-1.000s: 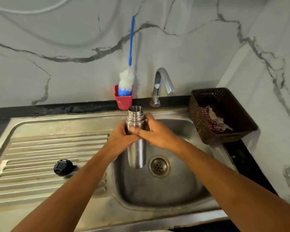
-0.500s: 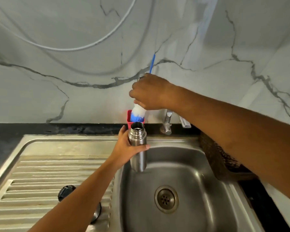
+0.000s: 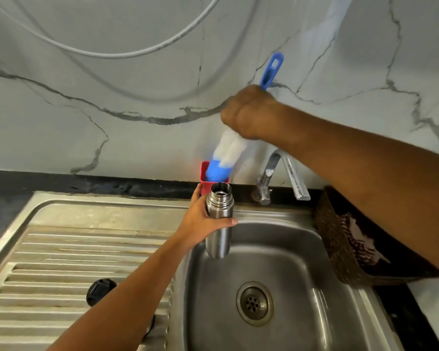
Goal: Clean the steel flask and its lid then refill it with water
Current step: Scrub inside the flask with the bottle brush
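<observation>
Now: flask (image 3: 219, 219) open, upright | brush (image 3: 227, 154) tip in red cup (image 3: 205, 179)

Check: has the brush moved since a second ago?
Yes. The brush was standing upright in the red holder; now the right hand tilts it, tip just above the holder, near the flask.

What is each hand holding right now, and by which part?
The left hand grips the steel flask around its upper body, below the neck. The right hand holds the bottle brush by its blue handle, above the bristles.
</observation>
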The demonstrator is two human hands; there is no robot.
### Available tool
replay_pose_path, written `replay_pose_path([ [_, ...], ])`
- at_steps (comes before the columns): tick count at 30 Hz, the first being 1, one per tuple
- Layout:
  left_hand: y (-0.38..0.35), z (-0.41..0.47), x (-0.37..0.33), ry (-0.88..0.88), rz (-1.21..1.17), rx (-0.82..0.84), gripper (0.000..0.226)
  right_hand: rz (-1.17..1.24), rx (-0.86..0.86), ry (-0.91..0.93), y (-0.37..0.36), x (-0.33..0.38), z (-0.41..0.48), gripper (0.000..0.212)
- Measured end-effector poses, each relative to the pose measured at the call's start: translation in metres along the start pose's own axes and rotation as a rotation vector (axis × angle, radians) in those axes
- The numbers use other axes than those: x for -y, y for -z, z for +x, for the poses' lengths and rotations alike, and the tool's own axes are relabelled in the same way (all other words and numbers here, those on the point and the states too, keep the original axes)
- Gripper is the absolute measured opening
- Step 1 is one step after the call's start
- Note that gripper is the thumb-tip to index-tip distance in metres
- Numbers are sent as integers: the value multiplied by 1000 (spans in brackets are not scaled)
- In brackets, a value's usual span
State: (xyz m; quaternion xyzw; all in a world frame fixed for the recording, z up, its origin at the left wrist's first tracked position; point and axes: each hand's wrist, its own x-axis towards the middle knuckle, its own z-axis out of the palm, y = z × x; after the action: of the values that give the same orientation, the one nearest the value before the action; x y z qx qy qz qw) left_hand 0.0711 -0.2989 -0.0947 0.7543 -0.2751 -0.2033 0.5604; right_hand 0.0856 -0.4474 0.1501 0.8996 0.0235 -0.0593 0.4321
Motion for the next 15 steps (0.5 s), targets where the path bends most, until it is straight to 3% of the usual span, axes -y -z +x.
replay_pose_path([
  [8, -2, 0, -4, 9, -19, 16, 75, 99, 24, -33, -19, 47, 4, 26],
  [15, 1, 3, 7, 20, -14, 13, 77, 44, -197, -35, -9, 25, -5, 17],
])
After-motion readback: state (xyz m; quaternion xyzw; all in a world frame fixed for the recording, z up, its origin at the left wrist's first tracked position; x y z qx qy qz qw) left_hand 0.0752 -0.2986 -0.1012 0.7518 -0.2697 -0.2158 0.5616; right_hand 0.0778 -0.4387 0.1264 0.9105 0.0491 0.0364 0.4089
